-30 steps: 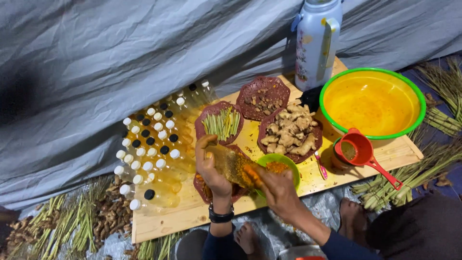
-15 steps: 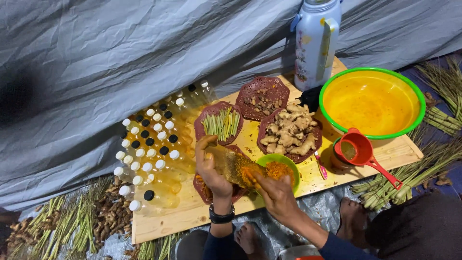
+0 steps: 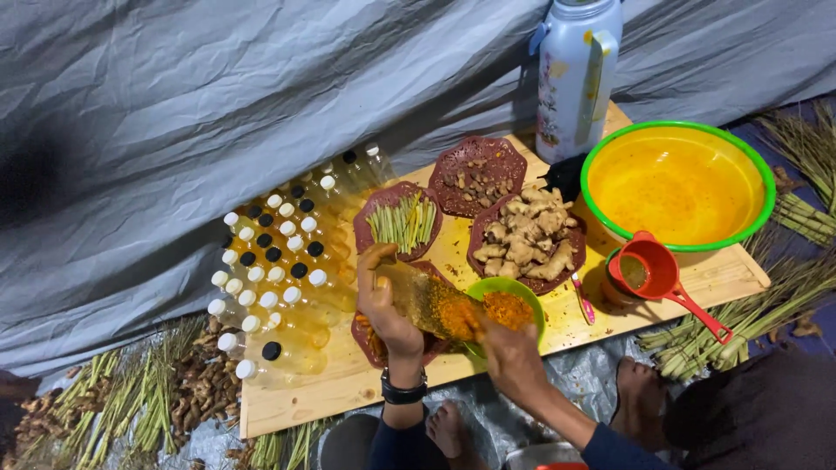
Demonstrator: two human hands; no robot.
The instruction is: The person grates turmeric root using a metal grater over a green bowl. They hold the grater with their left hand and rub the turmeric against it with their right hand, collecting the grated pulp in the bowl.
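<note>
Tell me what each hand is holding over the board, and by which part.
The left hand grips a flat metal grater coated in orange pulp by its upper end. The right hand is at its lower end, by the small green bowl; its hold cannot be told.

One wooden board carries almost everything. On it lie four dark red scalloped plates — one with cut green stalks, one with small brown pieces, one heaped with ginger roots, and one mostly hidden under the hands. There are two green bowls: one large basin of yellow liquid and one small bowl of orange pulp. One red strainer, one pink spoon, one pale blue jug, one grater. The capped bottles number roughly thirty — too crowded for an exact count. Two hands, the left hand and the right hand.
</note>
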